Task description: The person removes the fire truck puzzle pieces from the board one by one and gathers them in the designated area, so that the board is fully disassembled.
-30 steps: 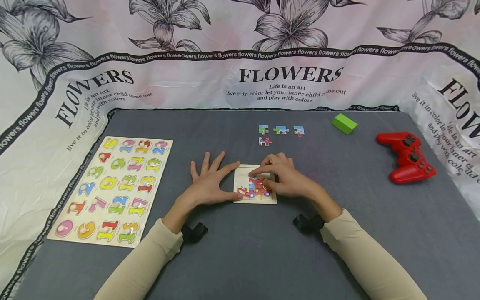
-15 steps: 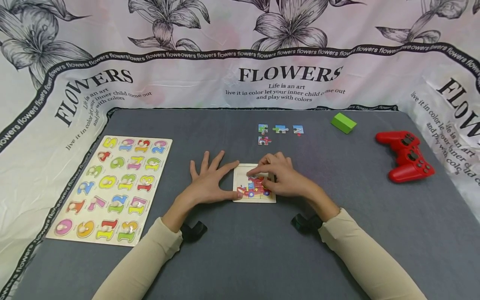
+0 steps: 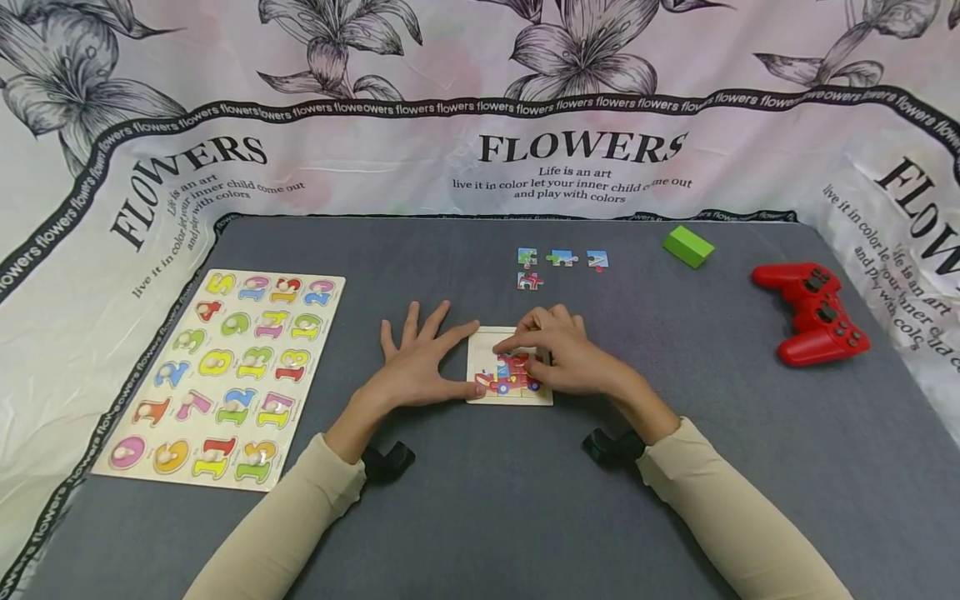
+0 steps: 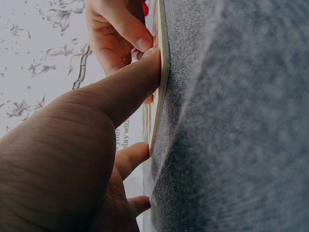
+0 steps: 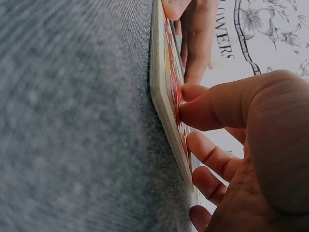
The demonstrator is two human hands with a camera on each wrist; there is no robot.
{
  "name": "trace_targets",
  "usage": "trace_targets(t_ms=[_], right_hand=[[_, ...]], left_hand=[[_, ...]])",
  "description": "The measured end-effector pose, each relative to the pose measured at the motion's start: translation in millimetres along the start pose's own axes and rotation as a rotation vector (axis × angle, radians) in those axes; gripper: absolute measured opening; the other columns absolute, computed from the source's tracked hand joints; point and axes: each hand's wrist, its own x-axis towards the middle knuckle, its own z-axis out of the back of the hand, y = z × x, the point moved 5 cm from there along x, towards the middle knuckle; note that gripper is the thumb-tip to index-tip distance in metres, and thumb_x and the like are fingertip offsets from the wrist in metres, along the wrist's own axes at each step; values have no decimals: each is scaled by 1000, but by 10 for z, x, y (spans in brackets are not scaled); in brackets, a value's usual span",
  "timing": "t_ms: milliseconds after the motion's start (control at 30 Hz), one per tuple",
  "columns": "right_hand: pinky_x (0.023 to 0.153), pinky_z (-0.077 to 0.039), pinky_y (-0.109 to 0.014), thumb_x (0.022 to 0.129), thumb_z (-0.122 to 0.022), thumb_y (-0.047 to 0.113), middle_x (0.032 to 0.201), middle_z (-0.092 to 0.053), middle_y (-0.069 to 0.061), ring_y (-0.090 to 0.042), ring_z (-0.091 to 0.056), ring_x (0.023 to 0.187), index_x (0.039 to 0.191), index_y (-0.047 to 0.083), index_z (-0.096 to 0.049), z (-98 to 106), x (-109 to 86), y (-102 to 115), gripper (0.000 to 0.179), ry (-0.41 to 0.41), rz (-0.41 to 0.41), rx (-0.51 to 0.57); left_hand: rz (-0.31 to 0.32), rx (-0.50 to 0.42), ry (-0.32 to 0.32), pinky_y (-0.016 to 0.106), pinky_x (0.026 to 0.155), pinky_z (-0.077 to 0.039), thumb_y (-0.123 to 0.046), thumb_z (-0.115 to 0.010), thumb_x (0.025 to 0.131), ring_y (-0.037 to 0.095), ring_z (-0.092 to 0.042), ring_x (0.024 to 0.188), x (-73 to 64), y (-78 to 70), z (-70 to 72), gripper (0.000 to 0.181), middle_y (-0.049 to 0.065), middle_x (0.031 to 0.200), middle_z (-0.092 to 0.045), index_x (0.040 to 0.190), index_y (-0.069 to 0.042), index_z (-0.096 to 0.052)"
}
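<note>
A small square wooden jigsaw board point(image 3: 483, 337) lies on the grey table, partly filled with a red vehicle picture. My left hand point(image 3: 414, 367) is spread at its left side. The left thumb rests on the lower left corner and the index fingertip touches the upper left one. Over the board's right side, my right hand point(image 3: 573, 354) has its thumb and index finger at a red puzzle piece point(image 3: 516, 363), pinching it against the board. The right wrist view shows these fingertips low on the picture point(image 5: 175, 87); the piece's edges are mostly hidden.
Several loose jigsaw pieces point(image 3: 562, 259) lie beyond the board. A green block point(image 3: 688, 247) and a red game controller point(image 3: 812, 315) sit to the right. On the left is a large number puzzle board point(image 3: 288, 454). A flower-printed sheet point(image 3: 375, 167) borders the table's back.
Both hands stay almost still at the jigsaw board. My right index fingertip shifts very slightly left; the loose pieces have not moved.
</note>
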Motion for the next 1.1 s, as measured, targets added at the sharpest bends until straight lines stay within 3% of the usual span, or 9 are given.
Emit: trace_targets(t_ms=[400,633,800,967,1100], right_hand=[[78,-19,-40,88,-59,2,112,-56,-2,-18,-33,90,122,27,-76,17,-18,-16,45,-11,9,8],[79,-20,-39,90,-59,5,113,-56,-2,-19,-33,91,124,27,-75,25,-9,-9,44,4,-4,7],[79,-19,-40,90,-59,5,114,-56,-3,-19,-33,91,124,27,-75,15,0,-8,44,6,0,-3],[79,-20,-40,89,-59,4,114,-56,-3,-19,-34,91,124,27,-75,3,-2,2,45,9,5,5],[78,-20,-40,88,-59,3,114,-56,-3,-19,-34,91,124,28,-75,9,-6,5,46,7,6,7]], left_hand=[[-17,13,-9,76,113,16,-65,-76,80,44,14,157,23,-12,-13,94,6,174,-7,159,-35,-36],[-174,-1,31,74,116,11,-60,-76,84,40,5,160,6,-28,28,90,1,172,-17,159,-37,-33],[-284,-58,97,73,118,7,-50,-82,82,39,-1,160,-54,-67,92,70,2,171,-22,145,-39,-54],[-337,-6,180,73,117,10,-49,-83,82,41,5,159,-110,-107,56,62,6,172,-16,139,-43,-61],[-337,16,196,72,118,13,-48,-84,81,40,8,159,-110,-123,16,64,5,173,-11,139,-45,-61]])
